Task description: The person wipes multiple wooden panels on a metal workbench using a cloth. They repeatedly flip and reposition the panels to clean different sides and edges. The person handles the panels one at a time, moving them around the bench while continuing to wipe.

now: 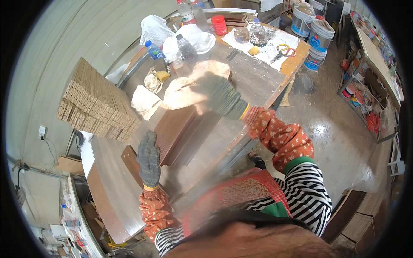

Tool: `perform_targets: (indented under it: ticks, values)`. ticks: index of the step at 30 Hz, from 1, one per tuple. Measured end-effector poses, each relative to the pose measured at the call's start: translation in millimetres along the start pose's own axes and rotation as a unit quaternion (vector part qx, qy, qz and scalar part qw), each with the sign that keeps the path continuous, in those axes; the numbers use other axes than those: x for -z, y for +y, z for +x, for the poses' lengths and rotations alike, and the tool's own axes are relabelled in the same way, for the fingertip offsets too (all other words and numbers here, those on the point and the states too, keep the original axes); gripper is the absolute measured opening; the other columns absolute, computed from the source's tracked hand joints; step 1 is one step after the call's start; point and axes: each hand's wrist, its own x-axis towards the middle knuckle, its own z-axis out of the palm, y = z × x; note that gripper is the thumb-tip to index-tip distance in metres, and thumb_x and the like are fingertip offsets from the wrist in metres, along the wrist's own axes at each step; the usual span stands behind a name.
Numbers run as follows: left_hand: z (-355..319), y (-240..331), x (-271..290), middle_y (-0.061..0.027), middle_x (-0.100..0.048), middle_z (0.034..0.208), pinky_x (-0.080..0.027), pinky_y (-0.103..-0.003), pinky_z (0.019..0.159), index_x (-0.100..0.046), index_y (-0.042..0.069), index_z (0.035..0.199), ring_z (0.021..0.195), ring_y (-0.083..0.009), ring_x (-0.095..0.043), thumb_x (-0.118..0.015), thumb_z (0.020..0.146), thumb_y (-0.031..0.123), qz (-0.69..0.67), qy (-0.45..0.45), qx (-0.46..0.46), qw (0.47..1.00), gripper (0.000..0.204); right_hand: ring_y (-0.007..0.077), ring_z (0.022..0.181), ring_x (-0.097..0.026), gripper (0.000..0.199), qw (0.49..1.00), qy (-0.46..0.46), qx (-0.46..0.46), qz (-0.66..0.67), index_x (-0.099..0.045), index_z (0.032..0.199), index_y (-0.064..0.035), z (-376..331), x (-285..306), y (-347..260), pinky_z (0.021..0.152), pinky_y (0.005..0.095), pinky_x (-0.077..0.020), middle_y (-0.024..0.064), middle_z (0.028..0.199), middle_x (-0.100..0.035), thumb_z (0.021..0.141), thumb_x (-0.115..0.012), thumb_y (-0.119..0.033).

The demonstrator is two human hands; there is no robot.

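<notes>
My left hand point(149, 157), in a grey knit glove, lies flat with fingers together on the near edge of a stack of dark brown wooden boards point(183, 129) on the workbench point(254, 81). My right hand point(215, 95), also gloved and blurred by motion, reaches across the bench and grips a pale crumpled rag point(189, 88) that rests on the far end of the brown boards. Both forearms wear orange patterned sleeves.
A tall stack of light drilled wooden strips point(97, 105) stands at the left. Plastic bottles point(186, 47), white bags, cloths, a red cup point(219, 24) and scissors point(284, 51) crowd the bench's far end. Paint buckets point(320, 36) and shelves point(370, 86) stand at the right.
</notes>
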Motion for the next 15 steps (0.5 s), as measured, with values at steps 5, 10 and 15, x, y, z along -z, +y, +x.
perform_targets:
  ticks: [5, 10, 15]
  values:
    - [0, 2, 1, -0.0201, -0.059, 0.139, -0.038, -0.043, 0.112, -0.061, 0.0, 0.134, 0.13, -0.0369, -0.053, -0.055, 0.101, 0.014, -0.028, 0.005, 0.017, 0.999, 0.037, 0.0336, 0.111, -0.061, 0.031, 0.997, 0.072, 0.005, -0.032, -0.065, 0.115, -0.0165, 17, 59, 63, 0.096, 0.0426, -0.0496, 0.013, 0.116, -0.065, 0.086, -0.066, -0.028]
    - [-1, 1, 0, -0.0197, -0.061, 0.137, -0.039, -0.044, 0.111, -0.062, -0.001, 0.133, 0.129, -0.0364, -0.054, -0.056, 0.1, 0.013, -0.049, 0.015, 0.013, 0.999, 0.036, 0.0312, 0.125, -0.056, 0.054, 0.859, -0.028, -0.213, -0.464, -0.054, 0.138, -0.0124, 23, 100, 134, 0.105, 0.0395, -0.047, 0.0144, 0.135, -0.058, 0.088, -0.068, -0.03]
    - [1, -1, -3, -0.0186, -0.062, 0.136, -0.04, -0.044, 0.11, -0.062, -0.001, 0.133, 0.13, -0.0361, -0.054, -0.058, 0.099, 0.01, -0.034, 0.023, 0.001, 0.999, 0.036, 0.0331, 0.122, -0.057, 0.072, 0.938, 0.24, -0.136, 0.211, -0.05, 0.139, -0.0048, 36, 129, 168, 0.102, 0.0417, -0.0472, 0.0162, 0.131, -0.06, 0.078, -0.076, -0.033]
